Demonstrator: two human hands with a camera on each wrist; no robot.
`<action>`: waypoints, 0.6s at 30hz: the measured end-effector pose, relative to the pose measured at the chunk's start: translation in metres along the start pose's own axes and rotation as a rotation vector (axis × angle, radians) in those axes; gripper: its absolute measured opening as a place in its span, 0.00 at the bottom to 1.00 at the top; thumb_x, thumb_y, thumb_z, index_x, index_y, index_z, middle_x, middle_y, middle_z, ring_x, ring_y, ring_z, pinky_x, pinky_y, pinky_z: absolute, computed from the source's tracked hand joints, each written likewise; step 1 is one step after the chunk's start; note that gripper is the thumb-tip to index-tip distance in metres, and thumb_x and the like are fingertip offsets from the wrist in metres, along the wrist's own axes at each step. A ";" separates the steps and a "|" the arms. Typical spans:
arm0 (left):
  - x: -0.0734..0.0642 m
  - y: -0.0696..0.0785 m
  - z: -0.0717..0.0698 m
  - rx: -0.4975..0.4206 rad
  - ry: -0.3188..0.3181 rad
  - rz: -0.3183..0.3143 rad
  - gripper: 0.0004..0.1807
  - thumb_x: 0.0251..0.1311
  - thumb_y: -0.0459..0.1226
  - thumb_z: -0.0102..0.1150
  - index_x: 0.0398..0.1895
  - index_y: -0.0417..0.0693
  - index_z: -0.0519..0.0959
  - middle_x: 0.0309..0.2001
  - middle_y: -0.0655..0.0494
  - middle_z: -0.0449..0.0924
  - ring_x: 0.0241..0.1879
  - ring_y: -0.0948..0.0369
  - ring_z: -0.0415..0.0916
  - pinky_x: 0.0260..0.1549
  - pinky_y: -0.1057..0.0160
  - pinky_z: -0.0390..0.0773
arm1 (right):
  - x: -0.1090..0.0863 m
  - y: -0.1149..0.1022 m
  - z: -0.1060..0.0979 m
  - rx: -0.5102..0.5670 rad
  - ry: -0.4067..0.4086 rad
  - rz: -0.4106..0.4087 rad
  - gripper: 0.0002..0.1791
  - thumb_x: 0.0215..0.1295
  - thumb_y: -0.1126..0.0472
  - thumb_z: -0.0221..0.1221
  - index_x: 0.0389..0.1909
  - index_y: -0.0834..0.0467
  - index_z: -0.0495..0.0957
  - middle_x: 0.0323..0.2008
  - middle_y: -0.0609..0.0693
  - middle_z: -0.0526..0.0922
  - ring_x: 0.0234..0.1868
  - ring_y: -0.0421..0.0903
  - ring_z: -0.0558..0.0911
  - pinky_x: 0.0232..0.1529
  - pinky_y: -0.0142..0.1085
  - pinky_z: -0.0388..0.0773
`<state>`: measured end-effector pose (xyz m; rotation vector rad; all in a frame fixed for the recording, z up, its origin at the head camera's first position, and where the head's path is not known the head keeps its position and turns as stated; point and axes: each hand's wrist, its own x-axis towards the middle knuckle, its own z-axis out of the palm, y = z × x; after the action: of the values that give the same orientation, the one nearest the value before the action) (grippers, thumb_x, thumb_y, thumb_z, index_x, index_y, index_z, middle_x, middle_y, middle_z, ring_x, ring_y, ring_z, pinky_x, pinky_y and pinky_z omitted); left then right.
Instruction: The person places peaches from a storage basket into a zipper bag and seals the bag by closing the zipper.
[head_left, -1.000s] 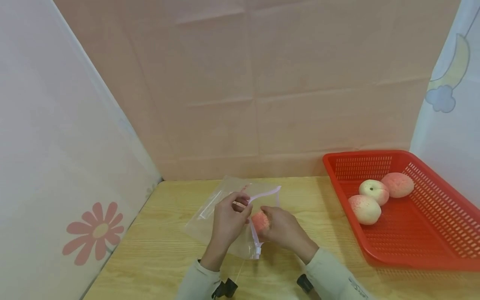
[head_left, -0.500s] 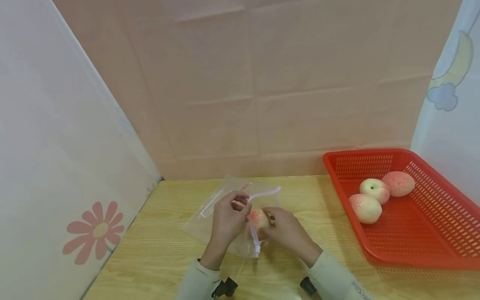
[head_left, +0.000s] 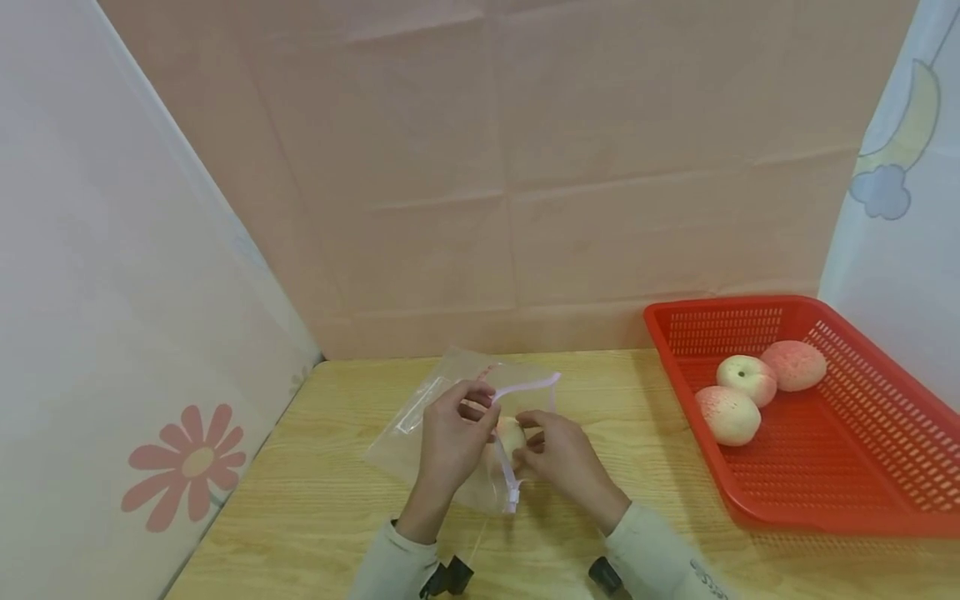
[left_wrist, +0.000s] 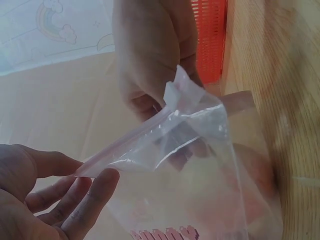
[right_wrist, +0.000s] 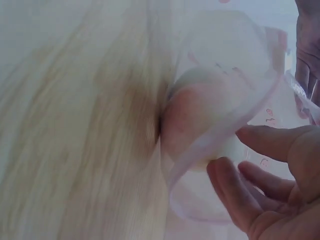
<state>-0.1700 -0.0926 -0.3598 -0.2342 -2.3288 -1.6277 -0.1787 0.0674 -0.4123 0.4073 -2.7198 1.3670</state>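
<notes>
A clear zip bag (head_left: 408, 425) with a pinkish zip edge lies on the wooden table, its mouth towards the right. My left hand (head_left: 453, 429) pinches the upper edge of the mouth between thumb and forefinger, as the left wrist view shows. Just inside the mouth sits a cream-and-pink peach (right_wrist: 187, 115), seen through the plastic. My right hand (head_left: 566, 458) is at the mouth, fingers bent and spread, fingertips (right_wrist: 222, 167) close behind the peach. Whether they touch it I cannot tell. A white slider (left_wrist: 172, 95) sits at the near end of the zip.
To the right stands a red plastic basket (head_left: 802, 475) with perforated walls. Inside it are 3 peaches, a speckled one (head_left: 727, 415), a pale one (head_left: 746, 379) and a pinker one (head_left: 793, 365). A beige cloth wall (head_left: 420, 250) closes off the table's back edge.
The peach has moved left into the bag's mouth and turned its paler side up. My right fingers have loosened from around it. My left hand still holds the bag's edge.
</notes>
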 end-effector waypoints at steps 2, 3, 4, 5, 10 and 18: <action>-0.001 0.001 -0.001 -0.008 0.004 -0.010 0.08 0.57 0.27 0.67 0.39 0.41 0.83 0.35 0.45 0.83 0.25 0.61 0.81 0.21 0.68 0.85 | 0.000 0.000 0.001 0.028 -0.027 -0.024 0.23 0.56 0.70 0.69 0.54 0.59 0.80 0.51 0.55 0.86 0.41 0.48 0.88 0.40 0.40 0.87; -0.002 0.002 -0.001 -0.006 0.006 -0.019 0.08 0.57 0.28 0.67 0.39 0.42 0.83 0.35 0.46 0.83 0.25 0.61 0.81 0.21 0.68 0.85 | -0.001 0.001 0.002 0.043 -0.046 -0.045 0.22 0.57 0.71 0.67 0.54 0.60 0.80 0.52 0.56 0.86 0.42 0.50 0.88 0.41 0.40 0.88; -0.003 0.003 -0.001 -0.003 0.009 -0.029 0.08 0.57 0.28 0.67 0.39 0.42 0.83 0.35 0.47 0.83 0.25 0.62 0.81 0.21 0.68 0.85 | -0.002 0.003 0.002 0.057 -0.071 -0.068 0.21 0.58 0.72 0.66 0.55 0.61 0.80 0.52 0.57 0.85 0.43 0.51 0.88 0.42 0.40 0.88; -0.004 0.003 -0.001 0.008 0.013 -0.041 0.08 0.57 0.28 0.67 0.39 0.43 0.83 0.34 0.48 0.83 0.25 0.62 0.81 0.21 0.67 0.85 | -0.003 0.004 0.002 0.072 -0.094 -0.089 0.21 0.60 0.72 0.64 0.55 0.61 0.79 0.53 0.58 0.85 0.45 0.53 0.88 0.44 0.40 0.87; -0.006 0.004 0.001 0.060 0.031 -0.064 0.07 0.57 0.31 0.68 0.38 0.48 0.83 0.33 0.52 0.84 0.23 0.63 0.83 0.20 0.68 0.84 | -0.005 0.010 -0.002 0.124 -0.181 -0.153 0.21 0.65 0.73 0.59 0.59 0.64 0.76 0.57 0.61 0.82 0.54 0.57 0.84 0.52 0.43 0.85; -0.001 0.003 0.000 0.090 0.055 -0.066 0.07 0.56 0.33 0.70 0.37 0.50 0.84 0.32 0.54 0.84 0.20 0.65 0.81 0.18 0.68 0.83 | -0.012 0.009 -0.025 0.088 -0.194 -0.151 0.25 0.67 0.69 0.58 0.65 0.63 0.71 0.63 0.62 0.78 0.58 0.61 0.82 0.52 0.46 0.85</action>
<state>-0.1680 -0.0914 -0.3578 -0.0927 -2.3847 -1.5334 -0.1714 0.0946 -0.4070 0.7738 -2.7147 1.4815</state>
